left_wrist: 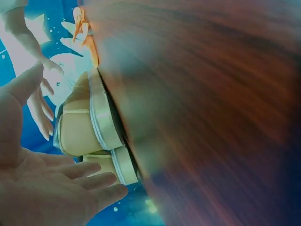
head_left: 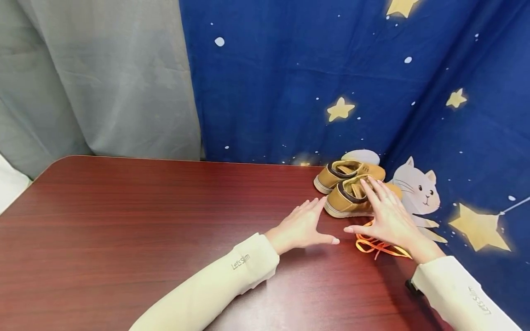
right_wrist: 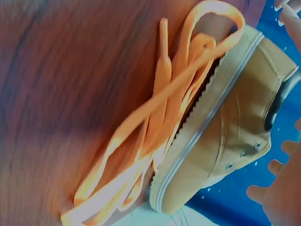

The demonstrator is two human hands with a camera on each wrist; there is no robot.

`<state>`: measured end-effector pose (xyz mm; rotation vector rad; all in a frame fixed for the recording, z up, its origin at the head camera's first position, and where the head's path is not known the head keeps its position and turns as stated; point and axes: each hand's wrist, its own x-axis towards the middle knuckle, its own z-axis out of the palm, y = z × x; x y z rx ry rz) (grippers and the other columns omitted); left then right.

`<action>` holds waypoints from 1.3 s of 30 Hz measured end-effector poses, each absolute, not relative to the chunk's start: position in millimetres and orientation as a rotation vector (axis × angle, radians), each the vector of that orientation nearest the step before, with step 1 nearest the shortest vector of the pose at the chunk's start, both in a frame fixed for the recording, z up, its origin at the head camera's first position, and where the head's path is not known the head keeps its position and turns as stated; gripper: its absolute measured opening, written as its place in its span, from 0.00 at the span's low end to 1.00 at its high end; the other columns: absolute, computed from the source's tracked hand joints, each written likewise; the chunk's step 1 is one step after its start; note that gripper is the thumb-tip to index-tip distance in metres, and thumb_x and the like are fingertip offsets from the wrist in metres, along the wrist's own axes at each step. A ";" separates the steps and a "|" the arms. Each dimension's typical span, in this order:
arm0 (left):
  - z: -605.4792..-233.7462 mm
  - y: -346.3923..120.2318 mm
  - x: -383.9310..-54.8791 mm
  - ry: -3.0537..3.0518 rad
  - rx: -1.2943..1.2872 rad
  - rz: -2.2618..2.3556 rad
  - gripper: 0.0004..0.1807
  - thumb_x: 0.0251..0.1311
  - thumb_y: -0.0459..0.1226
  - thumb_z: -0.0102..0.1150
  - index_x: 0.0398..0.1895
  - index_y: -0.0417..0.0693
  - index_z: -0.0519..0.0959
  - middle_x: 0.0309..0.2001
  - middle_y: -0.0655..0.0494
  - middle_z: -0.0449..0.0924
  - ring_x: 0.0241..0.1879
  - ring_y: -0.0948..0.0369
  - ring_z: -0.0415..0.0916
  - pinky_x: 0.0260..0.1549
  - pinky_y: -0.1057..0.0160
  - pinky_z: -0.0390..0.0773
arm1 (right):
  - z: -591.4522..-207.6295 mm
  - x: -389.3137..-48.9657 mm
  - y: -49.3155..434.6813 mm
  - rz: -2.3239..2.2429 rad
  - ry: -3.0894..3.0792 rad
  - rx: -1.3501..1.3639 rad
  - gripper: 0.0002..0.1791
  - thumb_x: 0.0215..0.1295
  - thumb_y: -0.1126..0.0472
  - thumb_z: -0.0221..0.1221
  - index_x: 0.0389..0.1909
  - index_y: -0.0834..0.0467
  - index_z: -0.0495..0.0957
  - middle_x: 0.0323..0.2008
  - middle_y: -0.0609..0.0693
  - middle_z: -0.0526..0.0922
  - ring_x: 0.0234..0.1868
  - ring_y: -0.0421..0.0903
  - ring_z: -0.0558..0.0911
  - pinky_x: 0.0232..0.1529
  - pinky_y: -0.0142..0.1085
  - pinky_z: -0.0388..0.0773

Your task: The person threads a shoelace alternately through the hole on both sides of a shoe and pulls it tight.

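Two tan shoes with dark collars and pale soles stand side by side at the table's far right. The nearer shoe [head_left: 345,203] has lace holes with no lace in them; the farther shoe [head_left: 327,178] is partly hidden behind it. An orange shoelace [right_wrist: 164,103] lies in a loose bundle along the nearer shoe's sole. My left hand [head_left: 302,227], fingers straight and thumb spread, hovers by that shoe's heel, holding nothing. My right hand [head_left: 393,218] reaches over the shoelace with fingers extended, its fingertips overlapping the nearer shoe's opening in the head view.
The dark red wooden table [head_left: 145,220] stretches away to the left. Behind it hang a grey curtain [head_left: 124,82] and a blue curtain [head_left: 290,82] with stars and a cat print, close behind the shoes and along the right side.
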<state>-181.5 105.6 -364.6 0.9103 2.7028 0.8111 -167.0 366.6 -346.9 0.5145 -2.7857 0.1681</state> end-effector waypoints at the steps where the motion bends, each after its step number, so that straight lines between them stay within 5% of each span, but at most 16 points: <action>1: -365.4 108.4 -183.0 2.712 0.907 0.812 0.59 0.54 0.64 0.68 0.82 0.52 0.49 0.80 0.49 0.56 0.79 0.50 0.56 0.76 0.52 0.59 | -346.6 -168.3 368.6 0.173 -2.795 0.502 0.70 0.38 0.30 0.76 0.79 0.56 0.53 0.77 0.66 0.57 0.75 0.70 0.59 0.66 0.70 0.59; 13: -367.8 134.0 -196.3 2.697 0.860 0.763 0.56 0.57 0.57 0.69 0.80 0.43 0.49 0.79 0.50 0.58 0.77 0.56 0.59 0.75 0.61 0.60 | -341.0 -194.9 410.7 0.279 -2.968 0.313 0.78 0.36 0.34 0.79 0.81 0.57 0.41 0.78 0.68 0.49 0.73 0.77 0.56 0.63 0.76 0.56; 25: -369.1 160.4 -203.1 2.719 0.694 0.862 0.61 0.57 0.54 0.71 0.81 0.43 0.42 0.77 0.47 0.60 0.74 0.54 0.64 0.71 0.60 0.68 | -338.9 -217.0 425.3 0.436 -3.036 0.438 0.68 0.39 0.40 0.80 0.77 0.60 0.53 0.71 0.70 0.63 0.69 0.71 0.64 0.65 0.71 0.60; 39: -368.3 181.1 -222.6 2.755 0.624 1.104 0.42 0.54 0.48 0.74 0.67 0.46 0.64 0.60 0.49 0.78 0.58 0.53 0.80 0.56 0.58 0.79 | -345.4 -224.8 418.5 0.476 -3.028 0.385 0.59 0.36 0.46 0.83 0.69 0.60 0.62 0.57 0.66 0.78 0.57 0.65 0.77 0.60 0.61 0.70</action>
